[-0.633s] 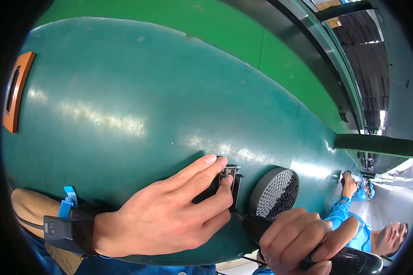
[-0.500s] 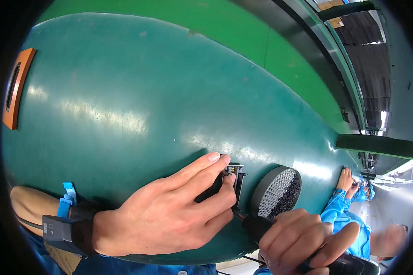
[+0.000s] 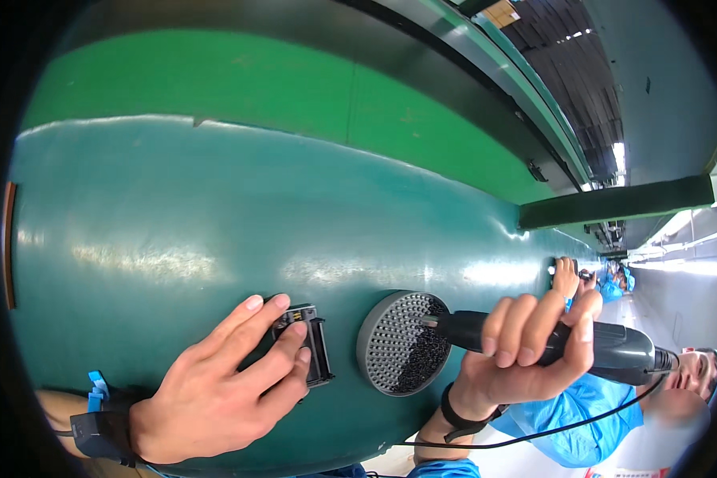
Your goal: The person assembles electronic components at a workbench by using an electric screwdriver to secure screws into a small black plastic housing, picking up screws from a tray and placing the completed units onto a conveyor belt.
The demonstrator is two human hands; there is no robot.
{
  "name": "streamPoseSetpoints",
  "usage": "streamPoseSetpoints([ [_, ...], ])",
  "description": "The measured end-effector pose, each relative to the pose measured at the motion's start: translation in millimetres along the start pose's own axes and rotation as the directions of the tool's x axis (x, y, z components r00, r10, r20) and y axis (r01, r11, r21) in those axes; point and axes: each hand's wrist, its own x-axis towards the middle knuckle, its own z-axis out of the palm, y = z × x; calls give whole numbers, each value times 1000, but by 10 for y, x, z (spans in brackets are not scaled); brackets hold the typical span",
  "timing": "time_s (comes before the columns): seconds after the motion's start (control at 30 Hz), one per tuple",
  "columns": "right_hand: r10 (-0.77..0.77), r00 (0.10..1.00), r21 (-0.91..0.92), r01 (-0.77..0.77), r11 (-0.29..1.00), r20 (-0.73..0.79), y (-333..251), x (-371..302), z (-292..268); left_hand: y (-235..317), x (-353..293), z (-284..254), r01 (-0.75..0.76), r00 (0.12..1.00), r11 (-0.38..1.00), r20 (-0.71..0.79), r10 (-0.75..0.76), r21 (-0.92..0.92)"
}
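Note:
My left hand lies over a small black rectangular device on the table, with thumb and fingers curled against it and hiding much of it. A bit of exposed circuitry shows between the fingertips. My right hand is closed around a black corded electric screwdriver, held nearly level. Its bit points left over a round grey screw tray with a grid of holes; whether the tip touches the tray I cannot tell. Many small black screws lie heaped in the tray's right part.
The green table stretches away to the right, bordered by a bright green strip. An orange-brown frame sits at the far left. A dark green post rises at the right. Co-workers in blue work farther along. The screwdriver cord hangs below my right wrist.
My right hand has taken the screwdriver from beside the black device to above the screw tray. My left hand stays on the device. The whole view has shifted.

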Motion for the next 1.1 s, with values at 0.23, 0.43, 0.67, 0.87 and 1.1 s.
streamPoseSetpoints([
  [0.23,20,997,-36,-17,999,72,33,-20,28,21,68,-25,29,999,999,-29,-28,15],
  [0.43,116,990,82,-122,989,78,72,-24,23,-35,24,-1,-1,1000,1000,9,2,-13],
  [0.67,131,989,6,-132,991,73,38,-2,54,-16,59,21,-12,1000,1000,-18,12,-8],
  [0.87,110,994,54,-111,992,16,55,-56,164,-26,-2,-10,11,1000,1000,-21,-11,24],
  [1.1,42,997,340,-59,939,59,-203,-110,111,-14,17,-38,6,1000,999,-17,-5,35],
])
